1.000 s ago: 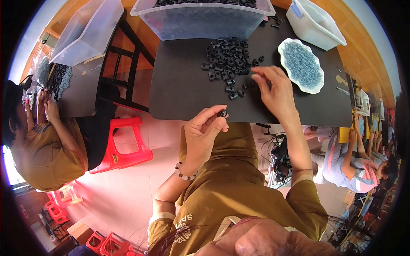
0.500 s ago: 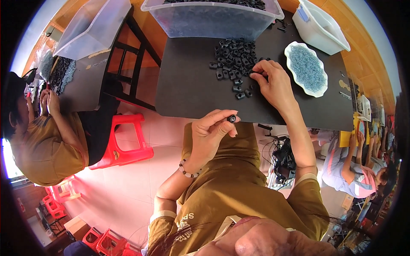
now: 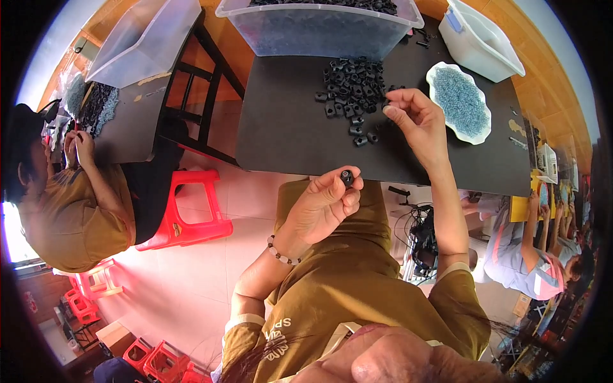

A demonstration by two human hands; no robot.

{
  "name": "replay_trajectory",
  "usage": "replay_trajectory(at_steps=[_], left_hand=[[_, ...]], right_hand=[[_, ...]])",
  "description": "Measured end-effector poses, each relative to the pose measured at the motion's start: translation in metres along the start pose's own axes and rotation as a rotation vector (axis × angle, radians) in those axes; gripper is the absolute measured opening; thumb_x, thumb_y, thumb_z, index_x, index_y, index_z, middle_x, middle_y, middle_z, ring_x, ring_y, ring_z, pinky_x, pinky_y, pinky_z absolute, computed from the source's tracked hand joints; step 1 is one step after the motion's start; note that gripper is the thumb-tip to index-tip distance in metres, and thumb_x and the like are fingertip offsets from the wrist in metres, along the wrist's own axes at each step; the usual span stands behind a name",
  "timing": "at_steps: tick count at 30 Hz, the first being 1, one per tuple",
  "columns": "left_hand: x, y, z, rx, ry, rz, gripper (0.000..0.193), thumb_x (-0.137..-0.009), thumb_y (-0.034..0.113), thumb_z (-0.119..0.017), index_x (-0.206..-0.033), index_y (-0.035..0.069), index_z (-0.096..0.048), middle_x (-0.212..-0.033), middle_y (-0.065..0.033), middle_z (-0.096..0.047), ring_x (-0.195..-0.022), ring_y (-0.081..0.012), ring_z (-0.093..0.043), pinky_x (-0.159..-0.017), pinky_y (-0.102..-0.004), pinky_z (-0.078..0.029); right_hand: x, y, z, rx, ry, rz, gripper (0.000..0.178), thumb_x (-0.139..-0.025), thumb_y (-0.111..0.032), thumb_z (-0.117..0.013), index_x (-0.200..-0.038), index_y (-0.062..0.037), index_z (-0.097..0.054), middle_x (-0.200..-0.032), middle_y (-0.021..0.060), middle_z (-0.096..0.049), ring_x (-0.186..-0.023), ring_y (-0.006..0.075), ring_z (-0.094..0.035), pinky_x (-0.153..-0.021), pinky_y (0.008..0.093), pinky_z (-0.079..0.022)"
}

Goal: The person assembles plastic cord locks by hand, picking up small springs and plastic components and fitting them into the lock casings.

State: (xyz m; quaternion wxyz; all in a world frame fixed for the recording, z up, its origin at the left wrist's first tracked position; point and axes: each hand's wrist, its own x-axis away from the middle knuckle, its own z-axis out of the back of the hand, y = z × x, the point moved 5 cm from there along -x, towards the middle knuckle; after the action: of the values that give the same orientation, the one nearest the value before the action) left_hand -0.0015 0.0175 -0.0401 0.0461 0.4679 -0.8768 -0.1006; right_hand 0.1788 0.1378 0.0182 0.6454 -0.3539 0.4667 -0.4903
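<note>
My left hand [image 3: 324, 203] is closed near the table's front edge, gripping a small black cylindrical plastic part [image 3: 347, 178] between thumb and fingers. A round end with a hole in it faces up. Over the right side of a heap of similar black parts [image 3: 354, 83], my right hand [image 3: 420, 127] has thumb and forefinger brought together. Something dark shows at those fingertips, too small to make out. A few loose black parts [image 3: 361, 140] lie in front of the heap. Right of my right hand stands a white scalloped dish [image 3: 479, 135] filled with tiny blue-grey pieces.
The dark table [image 3: 281, 127] carries a large clear bin [image 3: 319, 35] of black parts at the back and a white bin [image 3: 485, 48] at back right. Left, a co-worker [image 3: 76, 210] sits at another table beside a red stool [image 3: 198, 210]. More people [image 3: 523, 255] work far right.
My left hand has turned the black part so its end faces up more, fingers curling further round it. My right hand has shifted slightly right and lifted a little away from the heap.
</note>
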Motion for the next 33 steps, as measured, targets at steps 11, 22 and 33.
replay_trajectory(at_steps=[11,22,33], left_hand=[[-0.007,-0.007,0.0,0.281,0.009,0.128,0.028,-0.1,0.021,-0.06,-0.122,0.004,-0.064,-0.107,-0.0069,-0.066,-0.082,-0.013,-0.055,-0.072,-0.0253,-0.048],[-0.005,0.003,-0.02,-0.765,0.18,-0.272,0.024,-0.095,0.008,-0.067,-0.118,0.002,-0.069,-0.108,-0.0069,-0.066,-0.081,-0.0103,-0.059,-0.073,-0.0238,-0.052],[-0.001,0.004,-0.03,-1.132,0.234,-0.46,0.029,-0.088,0.0,-0.073,-0.117,0.001,-0.071,-0.106,-0.0061,-0.066,-0.089,-0.0096,-0.062,-0.079,-0.0219,-0.052]], right_hand=[[0.041,-0.004,-0.006,-0.47,-0.157,-0.194,0.019,-0.09,-0.011,-0.074,-0.103,0.0006,-0.069,-0.079,-0.0017,-0.063,-0.071,0.0049,-0.055,-0.077,0.0232,-0.051],[0.078,-0.011,-0.014,-0.757,-0.252,-0.231,0.015,-0.087,-0.01,-0.077,-0.097,-0.001,-0.069,-0.085,0.0013,-0.069,-0.077,0.0052,-0.061,-0.072,0.0193,-0.048],[0.096,-0.016,-0.022,-0.829,-0.246,-0.323,0.02,-0.093,-0.017,-0.072,-0.102,0.0007,-0.069,-0.088,0.0024,-0.068,-0.076,0.0062,-0.058,-0.072,0.0217,-0.048]])
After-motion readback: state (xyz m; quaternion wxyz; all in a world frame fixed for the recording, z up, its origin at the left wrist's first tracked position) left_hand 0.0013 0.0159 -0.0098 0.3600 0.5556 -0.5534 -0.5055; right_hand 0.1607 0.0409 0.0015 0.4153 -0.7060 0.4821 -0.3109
